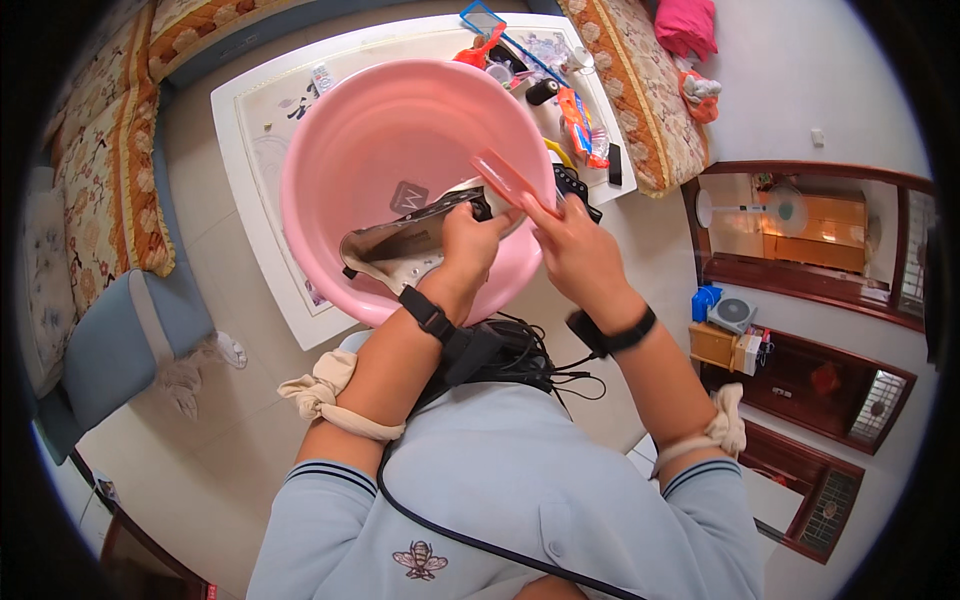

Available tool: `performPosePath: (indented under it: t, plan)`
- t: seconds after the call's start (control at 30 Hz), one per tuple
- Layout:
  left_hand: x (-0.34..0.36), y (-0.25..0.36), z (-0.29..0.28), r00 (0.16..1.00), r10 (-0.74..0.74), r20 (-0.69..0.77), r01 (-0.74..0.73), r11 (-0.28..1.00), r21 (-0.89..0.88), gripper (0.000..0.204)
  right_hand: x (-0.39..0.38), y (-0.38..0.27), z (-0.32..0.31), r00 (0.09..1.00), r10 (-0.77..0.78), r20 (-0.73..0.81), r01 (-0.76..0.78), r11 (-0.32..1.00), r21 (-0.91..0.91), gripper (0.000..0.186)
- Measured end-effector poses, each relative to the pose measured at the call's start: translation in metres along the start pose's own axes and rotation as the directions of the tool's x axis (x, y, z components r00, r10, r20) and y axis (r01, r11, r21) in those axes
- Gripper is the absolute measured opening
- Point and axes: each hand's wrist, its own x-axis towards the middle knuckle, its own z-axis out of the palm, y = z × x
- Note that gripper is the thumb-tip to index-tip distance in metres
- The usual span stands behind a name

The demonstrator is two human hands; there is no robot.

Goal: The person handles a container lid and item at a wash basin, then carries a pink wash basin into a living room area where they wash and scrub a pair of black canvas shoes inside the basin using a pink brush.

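A large pink plastic basin [390, 130] stands on the white table. Inside it lies a cream-and-black shoe [400, 258], tilted with its opening showing. My left hand [468, 245] is closed on the shoe at the basin's right part. My right hand [573, 245] grips a translucent red-pink brush [502, 175] by one end, angled up and leftward over the shoe and the right rim of the basin. The brush's underside is hidden.
The table [247, 150] also carries a blue-handled net [478, 18], orange packets [575, 125], a dark cylinder [543, 92] and several small items. Patterned sofas [645, 110] flank it, with a blue-grey chair [115, 340] at left and a wooden cabinet [715, 342] at right.
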Motion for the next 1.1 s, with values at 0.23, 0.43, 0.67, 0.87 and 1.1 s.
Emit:
performPosePath:
  t: [0.23, 0.43, 0.67, 0.87, 1.1]
  plan:
    - [0.015, -0.004, -0.009, 1.0, -0.012, -0.021, 0.009, 0.987, -0.159, 0.024, 0.007, -0.001, 0.003, 0.998, -0.067, -0.004, 0.067, 0.998, -0.008, 0.038]
    - [-0.009, 0.01, 0.006, 1.0, 0.003, -0.002, -0.002, 0.999, 0.047, 0.023, 0.019, 0.005, 0.007, 1.0, -0.016, -0.004, 0.016, 0.999, -0.051, 0.04]
    - [-0.008, 0.016, -0.011, 0.997, -0.068, -0.048, 0.067, 0.997, -0.023, 0.024, -0.005, 0.003, -0.009, 0.998, -0.063, 0.016, 0.063, 0.998, -0.024, 0.04]
    - [-0.006, -0.001, -0.003, 0.999, -0.01, 0.031, 0.006, 0.994, 0.109, 0.023, 0.026, -0.004, 0.016, 0.997, -0.076, -0.005, 0.075, 0.991, -0.113, 0.04]
    - [-0.006, 0.002, -0.013, 1.0, 0.009, -0.023, -0.008, 0.999, 0.051, 0.025, -0.01, 0.003, -0.012, 0.998, -0.052, 0.047, 0.055, 0.996, -0.076, 0.038]
